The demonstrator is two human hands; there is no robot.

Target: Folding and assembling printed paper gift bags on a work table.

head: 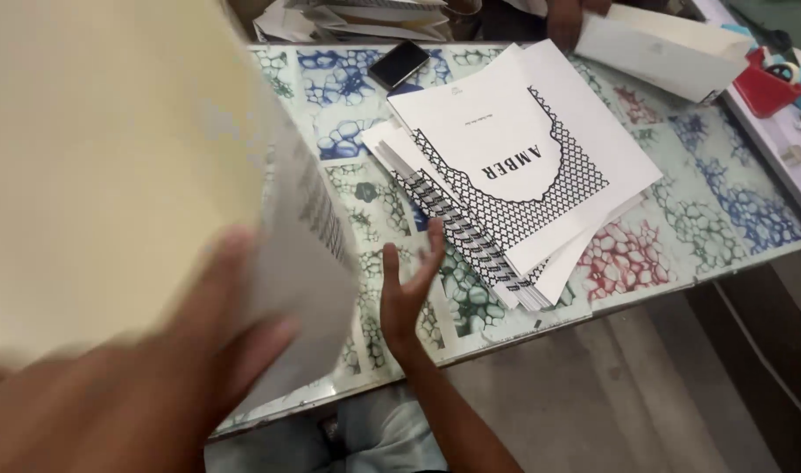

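My left hand (155,377) is close to the camera and blurred. It grips a large cream sheet (103,166) with a printed white page (309,236) behind it, lifted above the table's left side. Just right of those pages, my right hand (407,289) hovers open with fingers up, holding nothing. It is near the lower left corner of a fanned stack of white sheets (523,166) printed with a black lattice pattern.
The table (707,210) has a glass top over blue, green and red cell patterns. A dark phone (399,63) lies at the back. Another person's hand (565,24) rests on white paper (663,48) at the far edge. A red tape dispenser (765,83) stands at right.
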